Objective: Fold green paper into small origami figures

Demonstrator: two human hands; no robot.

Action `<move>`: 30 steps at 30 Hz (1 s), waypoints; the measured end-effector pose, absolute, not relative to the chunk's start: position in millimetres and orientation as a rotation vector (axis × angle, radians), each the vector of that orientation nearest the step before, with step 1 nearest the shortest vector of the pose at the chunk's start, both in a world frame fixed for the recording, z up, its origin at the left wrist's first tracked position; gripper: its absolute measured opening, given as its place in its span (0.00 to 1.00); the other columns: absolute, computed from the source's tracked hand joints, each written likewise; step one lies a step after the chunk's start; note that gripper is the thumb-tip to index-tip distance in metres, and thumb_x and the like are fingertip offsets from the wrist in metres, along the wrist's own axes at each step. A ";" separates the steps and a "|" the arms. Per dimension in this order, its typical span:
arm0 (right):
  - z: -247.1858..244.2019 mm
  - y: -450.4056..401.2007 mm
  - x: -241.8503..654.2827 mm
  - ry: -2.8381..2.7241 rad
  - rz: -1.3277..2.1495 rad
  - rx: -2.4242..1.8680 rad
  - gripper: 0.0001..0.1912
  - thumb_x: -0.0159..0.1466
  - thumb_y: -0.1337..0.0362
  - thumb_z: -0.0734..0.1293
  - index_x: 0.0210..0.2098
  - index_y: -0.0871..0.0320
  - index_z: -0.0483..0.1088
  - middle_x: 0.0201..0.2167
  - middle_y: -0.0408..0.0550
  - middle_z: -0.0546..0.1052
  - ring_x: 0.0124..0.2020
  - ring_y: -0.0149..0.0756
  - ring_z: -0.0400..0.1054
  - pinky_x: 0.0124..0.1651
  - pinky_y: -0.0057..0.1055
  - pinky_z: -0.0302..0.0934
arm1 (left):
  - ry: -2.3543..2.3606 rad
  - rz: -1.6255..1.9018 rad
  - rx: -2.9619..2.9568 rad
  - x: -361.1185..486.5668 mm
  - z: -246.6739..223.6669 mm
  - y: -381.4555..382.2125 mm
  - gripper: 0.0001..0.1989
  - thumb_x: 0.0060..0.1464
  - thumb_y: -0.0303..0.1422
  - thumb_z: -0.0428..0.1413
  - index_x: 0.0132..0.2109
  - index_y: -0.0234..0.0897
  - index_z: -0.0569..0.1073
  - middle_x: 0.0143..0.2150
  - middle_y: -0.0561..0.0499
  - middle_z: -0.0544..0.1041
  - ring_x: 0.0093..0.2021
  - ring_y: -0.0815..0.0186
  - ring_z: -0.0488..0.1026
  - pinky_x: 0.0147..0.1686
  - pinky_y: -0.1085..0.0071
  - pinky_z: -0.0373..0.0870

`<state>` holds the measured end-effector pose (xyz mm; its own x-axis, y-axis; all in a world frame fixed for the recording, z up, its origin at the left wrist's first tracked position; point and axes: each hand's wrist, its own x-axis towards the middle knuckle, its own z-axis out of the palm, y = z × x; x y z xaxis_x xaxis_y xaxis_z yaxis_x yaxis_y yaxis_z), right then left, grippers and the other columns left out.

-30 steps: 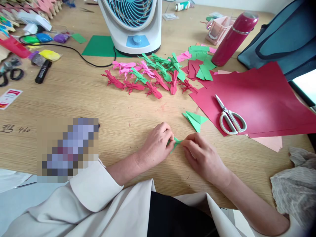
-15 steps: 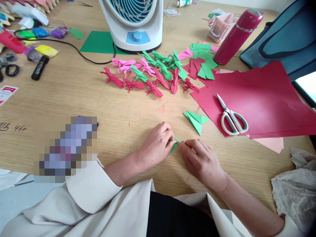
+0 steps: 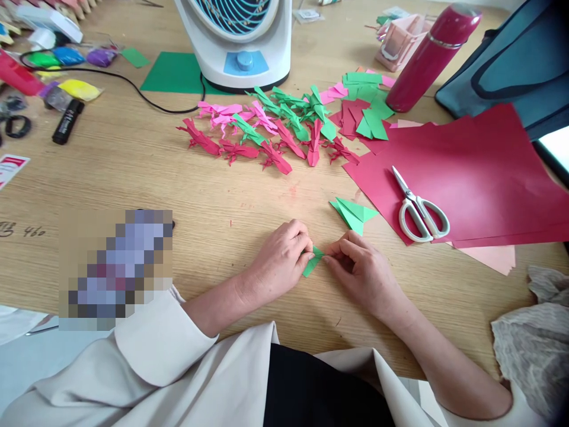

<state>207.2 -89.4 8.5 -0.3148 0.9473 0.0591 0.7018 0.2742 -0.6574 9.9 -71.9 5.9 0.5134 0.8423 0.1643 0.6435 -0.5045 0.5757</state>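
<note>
Between my two hands is a small piece of folded green paper (image 3: 312,264), partly covered by my fingers. My left hand (image 3: 287,252) pinches its left side, thumb against fingers. With the thumb and fingertips of my right hand (image 3: 362,267) I grip its right edge. Just beyond my right hand lies another folded green paper (image 3: 353,213), pointed like a dart. White-handled scissors (image 3: 420,210) rest to the right on large red paper sheets (image 3: 471,172). Past my hands sits a pile of folded paper figures (image 3: 275,157) in red, green and pink.
A white fan (image 3: 244,47) stands at the back with its black cord running left. Toward the right are a red thermos (image 3: 431,59), a blue bag (image 3: 484,65) and a crumpled cloth (image 3: 533,344). A pixelated object (image 3: 124,261) and a black marker (image 3: 67,121) lie left.
My right hand has shifted slightly up, its fingers regripping the green paper's right edge. The left hand holds nearly still. The whole view has moved a little.
</note>
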 end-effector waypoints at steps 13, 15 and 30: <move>8.3 -86.3 200.6 -2.107 0.640 -1.629 0.08 0.63 0.64 0.66 0.28 0.57 0.67 0.28 0.42 0.67 0.26 0.29 0.62 0.30 0.28 0.54 | 1.272 0.593 2.315 13.4 4.2 -71.9 0.02 0.57 0.24 0.55 0.35 0.34 0.69 0.41 0.47 0.70 0.43 0.62 0.70 0.43 0.64 0.68; 7.7 -86.1 200.5 -2.118 0.616 -1.632 0.08 0.63 0.64 0.66 0.28 0.57 0.66 0.29 0.42 0.67 0.26 0.29 0.62 0.30 0.28 0.53 | 1.283 0.591 2.325 13.9 3.9 -71.7 0.02 0.56 0.24 0.55 0.35 0.34 0.69 0.41 0.47 0.70 0.43 0.62 0.70 0.44 0.64 0.69; 9.0 -84.5 198.6 -2.184 0.574 -1.650 0.08 0.62 0.65 0.64 0.27 0.56 0.62 0.29 0.42 0.65 0.26 0.30 0.59 0.31 0.29 0.51 | 1.119 0.500 2.614 -3.6 9.3 -84.7 0.12 0.61 0.22 0.49 0.48 0.34 0.72 0.47 0.46 0.75 0.48 0.61 0.72 0.50 0.63 0.70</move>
